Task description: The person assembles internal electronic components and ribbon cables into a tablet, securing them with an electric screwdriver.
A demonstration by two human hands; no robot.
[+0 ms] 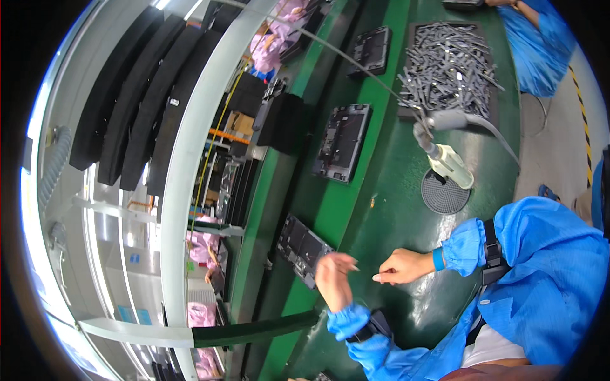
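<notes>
My left hand point(335, 279) is over the corner of an opened laptop base point(302, 249), its fingers partly stretched out and a little blurred by motion. I cannot tell whether it touches the base. To its right, above the green bench point(387, 222), is my right hand point(405, 265), with its fingers curled together. Whatever may be between those fingers is hidden. A blue band point(438, 259) circles the right wrist. Beyond that hand a cream-coloured power screwdriver point(452, 167) hangs from its cable over a round grey grid mat point(438, 200).
A tray point(412, 114) heaped with thin grey strips lies at the far right. More opened laptop bases point(343, 143) sit along the green conveyor point(365, 162). A green post point(254, 331) crosses near my left arm. Another person's blue sleeve point(537, 54) shows at the far right.
</notes>
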